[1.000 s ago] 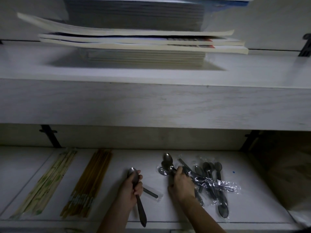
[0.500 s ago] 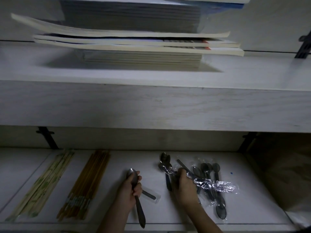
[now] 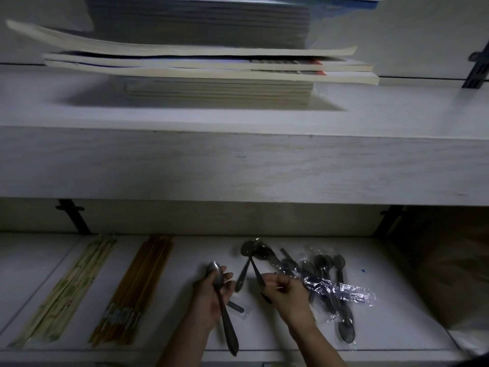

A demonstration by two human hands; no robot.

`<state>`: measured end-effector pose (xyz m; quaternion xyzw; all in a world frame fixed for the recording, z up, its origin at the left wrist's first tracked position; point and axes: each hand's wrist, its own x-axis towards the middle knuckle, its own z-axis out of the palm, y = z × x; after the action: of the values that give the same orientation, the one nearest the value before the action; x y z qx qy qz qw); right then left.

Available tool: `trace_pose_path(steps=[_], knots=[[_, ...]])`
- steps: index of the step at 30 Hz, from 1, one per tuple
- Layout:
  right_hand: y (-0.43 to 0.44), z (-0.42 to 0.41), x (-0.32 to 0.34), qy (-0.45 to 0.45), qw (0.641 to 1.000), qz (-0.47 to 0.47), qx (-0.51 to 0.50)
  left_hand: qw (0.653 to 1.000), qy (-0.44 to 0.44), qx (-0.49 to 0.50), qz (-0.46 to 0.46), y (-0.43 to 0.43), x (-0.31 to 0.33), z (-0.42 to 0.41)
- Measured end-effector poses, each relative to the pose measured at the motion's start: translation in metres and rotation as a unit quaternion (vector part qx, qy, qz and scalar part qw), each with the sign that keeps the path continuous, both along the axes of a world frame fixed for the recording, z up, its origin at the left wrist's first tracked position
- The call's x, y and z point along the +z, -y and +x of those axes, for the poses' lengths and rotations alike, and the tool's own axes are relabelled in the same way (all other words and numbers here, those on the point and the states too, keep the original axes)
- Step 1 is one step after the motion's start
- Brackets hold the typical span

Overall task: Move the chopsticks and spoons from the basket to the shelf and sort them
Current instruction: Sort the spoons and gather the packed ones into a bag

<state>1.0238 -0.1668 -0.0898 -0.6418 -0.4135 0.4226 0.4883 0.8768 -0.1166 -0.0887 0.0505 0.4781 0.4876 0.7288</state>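
Right hand (image 3: 287, 294) pinching a metal spoon (image 3: 255, 263) by its handle, bowl pointing away toward the shelf back, just left of the plastic-wrapped spoons (image 3: 330, 284).

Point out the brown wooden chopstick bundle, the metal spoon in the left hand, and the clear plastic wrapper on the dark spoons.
Brown wooden chopstick bundle (image 3: 135, 290): head view, mid-length of the sticks.
Metal spoon in the left hand (image 3: 214, 272): head view, bowl.
Clear plastic wrapper (image 3: 344, 292): head view, shiny crinkled middle.
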Motion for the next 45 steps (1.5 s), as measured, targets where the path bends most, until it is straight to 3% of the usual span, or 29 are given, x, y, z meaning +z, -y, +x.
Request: trace_pose_path(steps=[3,5,7,11,15,18,21,24,26,29,32,35,41,45], knots=[[0.009,-0.013,0.0,0.246,0.962,0.107,0.045,0.999,0.031,-0.008,0.005,0.004,0.006,0.006],[0.015,-0.022,0.002,0.355,0.922,0.114,0.106,0.998,0.055,-0.006,0.011,0.006,0.012,0.009],[0.019,-0.029,-0.002,0.431,0.886,0.125,0.119,0.997,0.075,0.01,0.013,0.007,0.013,0.01],[0.022,-0.035,-0.003,0.499,0.839,0.183,0.115,0.998,0.054,0.026,0.018,0.004,0.011,0.008],[0.023,-0.034,0.004,0.53,0.81,0.215,0.128,0.998,0.031,0.03,0.036,0.004,0.012,0.007],[0.024,-0.036,0.009,0.527,0.812,0.201,0.147,0.998,0.034,0.035,0.048,0.005,0.012,0.005],[0.026,-0.037,0.009,0.423,0.869,0.188,0.176,0.998,0.036,0.032,0.044,0.004,0.014,0.003],[0.028,-0.039,0.01,0.265,0.943,0.076,0.185,0.998,0.029,0.017,0.046,0.005,0.016,0.003],[0.026,-0.042,0.012,0.202,0.954,-0.005,0.224,0.998,0.02,0.021,0.056,0.007,0.019,0.004],[0.025,-0.046,0.013,0.122,0.954,-0.048,0.27,0.997,0.004,0.024,0.078,0.007,0.019,0.004],[0.016,-0.038,0.008,0.259,0.946,-0.071,0.18,0.996,0.016,0.043,0.075,0.005,0.015,-0.004],[-0.001,-0.021,-0.001,0.424,0.899,-0.059,0.09,0.996,0.026,0.053,0.074,0.007,0.013,-0.011],[-0.033,-0.016,-0.013,0.543,0.811,-0.178,0.129,0.995,0.027,0.053,0.083,0.01,0.011,-0.017],[-0.038,-0.018,-0.023,0.565,0.795,-0.177,0.133,0.995,0.027,0.053,0.081,0.009,0.012,-0.022]])
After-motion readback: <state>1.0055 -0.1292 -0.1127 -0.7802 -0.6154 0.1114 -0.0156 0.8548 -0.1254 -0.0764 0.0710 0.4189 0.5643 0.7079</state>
